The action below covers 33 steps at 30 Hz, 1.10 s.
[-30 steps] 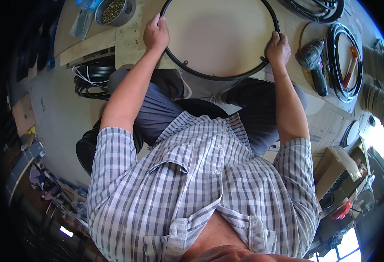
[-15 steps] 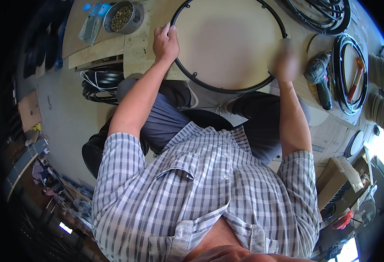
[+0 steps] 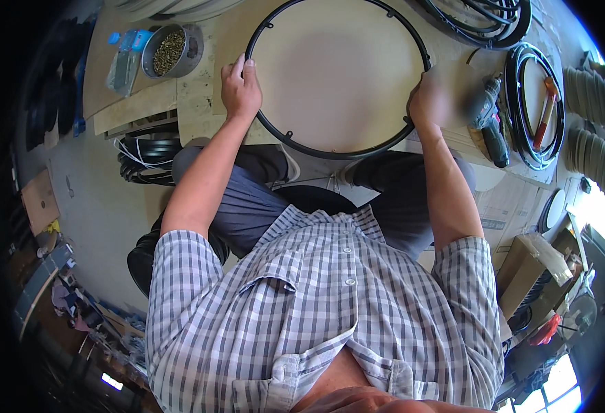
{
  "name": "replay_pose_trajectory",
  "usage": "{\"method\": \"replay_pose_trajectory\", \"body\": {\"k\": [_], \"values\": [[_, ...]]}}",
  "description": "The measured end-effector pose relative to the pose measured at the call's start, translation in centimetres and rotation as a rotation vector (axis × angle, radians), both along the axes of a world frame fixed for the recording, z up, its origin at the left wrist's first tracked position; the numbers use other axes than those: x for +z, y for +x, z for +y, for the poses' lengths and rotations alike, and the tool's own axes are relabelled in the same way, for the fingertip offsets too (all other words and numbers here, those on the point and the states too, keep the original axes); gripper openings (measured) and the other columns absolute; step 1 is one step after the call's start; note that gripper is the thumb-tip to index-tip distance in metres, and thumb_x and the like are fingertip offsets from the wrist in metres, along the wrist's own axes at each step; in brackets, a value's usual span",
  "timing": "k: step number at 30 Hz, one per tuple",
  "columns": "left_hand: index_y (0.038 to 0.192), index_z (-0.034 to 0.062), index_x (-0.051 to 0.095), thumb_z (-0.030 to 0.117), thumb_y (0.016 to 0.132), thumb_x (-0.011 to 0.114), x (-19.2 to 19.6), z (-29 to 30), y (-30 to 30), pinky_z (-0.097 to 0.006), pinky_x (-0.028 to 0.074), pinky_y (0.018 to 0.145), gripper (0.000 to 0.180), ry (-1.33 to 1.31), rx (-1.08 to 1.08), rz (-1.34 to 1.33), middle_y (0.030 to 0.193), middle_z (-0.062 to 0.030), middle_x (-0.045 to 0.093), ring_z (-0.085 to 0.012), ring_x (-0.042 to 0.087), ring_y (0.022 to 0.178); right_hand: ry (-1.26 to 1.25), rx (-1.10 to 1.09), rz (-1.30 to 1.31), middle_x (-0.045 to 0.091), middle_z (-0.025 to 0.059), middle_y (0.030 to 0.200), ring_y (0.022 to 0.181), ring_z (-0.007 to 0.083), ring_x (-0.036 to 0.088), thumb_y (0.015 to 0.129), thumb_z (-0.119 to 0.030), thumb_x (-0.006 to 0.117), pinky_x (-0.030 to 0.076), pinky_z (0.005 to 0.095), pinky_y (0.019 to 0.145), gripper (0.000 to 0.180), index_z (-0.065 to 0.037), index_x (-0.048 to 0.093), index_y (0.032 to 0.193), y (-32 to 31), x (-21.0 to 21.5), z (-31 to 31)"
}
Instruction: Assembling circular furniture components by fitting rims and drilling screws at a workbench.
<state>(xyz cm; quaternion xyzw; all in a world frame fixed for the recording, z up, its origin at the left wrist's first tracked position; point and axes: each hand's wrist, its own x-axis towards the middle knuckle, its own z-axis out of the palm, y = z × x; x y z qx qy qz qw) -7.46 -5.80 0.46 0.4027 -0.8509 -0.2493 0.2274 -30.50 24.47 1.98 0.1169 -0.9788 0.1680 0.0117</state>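
A large round black hoop [image 3: 341, 155] with small tabs along its inner edge lies at the near edge of the worktable. It surrounds a pale beige surface [image 3: 378, 76]; a blurred patch covers its middle, and I cannot tell whether this is a separate panel. My left hand [image 3: 241, 88] is closed on the hoop's left side, thumb and fingers around the rim. At the right side of the rim, my right hand [image 3: 426, 103] grips it too, though its fingers are partly blurred.
On the worktable [image 3: 196, 103] stand a metal bowl of small brass-coloured pieces [image 3: 167, 55] and a plastic bottle [image 3: 125, 62] at left. To the right lie a cordless drill [image 3: 489, 124], coiled black hoops [image 3: 512, 103] and an orange-handled hammer [image 3: 544, 117].
The hoop and both hands appear slightly lower and further left in the picture, along with the table items, as the view has shifted. Both hands keep their hold on the rim.
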Motion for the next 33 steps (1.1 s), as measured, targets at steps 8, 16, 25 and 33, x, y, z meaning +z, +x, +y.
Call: {"method": "replay_pose_trajectory", "body": {"k": [8, 16, 25, 33], "values": [[0.127, 0.0006, 0.065, 0.038, 0.103, 0.050, -0.1, 0.2, -0.2, -0.043, 0.047, 0.094, 0.047, 0.051, 0.034, 0.029, 0.111, -0.0180, 0.061, -0.0367, 0.060, 0.106, -0.039, -0.036, -0.050, 0.069, 0.0274, 0.086, 0.083, 0.0510, 0.065, 0.105, -0.043, 0.042, 0.049, 0.0584, 0.076, 0.046, -0.002, 0.059, 0.090, 0.1, 0.5, -0.4], [0.125, -0.0009, 0.065, 0.032, 0.104, 0.051, 0.2, 0.5, 0.0, -0.042, 0.046, 0.091, 0.041, 0.071, 0.014, 0.049, 0.106, -0.0162, 0.060, -0.0344, 0.059, 0.102, -0.081, 0.012, -0.003, 0.067, 0.0275, 0.080, 0.077, 0.0514, 0.063, 0.105, -0.039, 0.044, 0.048, 0.0595, 0.071, 0.043, -0.003, 0.059, 0.087, 0.1, -0.3, 0.3], [0.126, 0.0000, 0.065, 0.033, 0.104, 0.051, 0.1, 0.2, 0.2, -0.042, 0.047, 0.091, 0.042, 0.006, 0.017, 0.061, 0.107, -0.0160, 0.060, -0.0342, 0.060, 0.102, -0.132, 0.005, 0.052, 0.066, 0.0265, 0.078, 0.075, 0.0506, 0.063, 0.105, -0.038, 0.045, 0.048, 0.0581, 0.068, 0.044, -0.004, 0.060, 0.082, 0.3, 0.1, -0.3], [0.131, 0.0086, 0.064, 0.041, 0.104, 0.046, -0.6, 0.7, -0.5, -0.044, 0.048, 0.090, 0.046, 0.009, 0.045, -0.025, 0.107, -0.0175, 0.060, -0.0368, 0.060, 0.102, -0.140, -0.035, 0.044, 0.070, 0.0257, 0.085, 0.080, 0.0493, 0.065, 0.104, -0.040, 0.044, 0.050, 0.0578, 0.073, 0.045, -0.004, 0.066, 0.088, 0.1, -0.5, 0.2]]}}
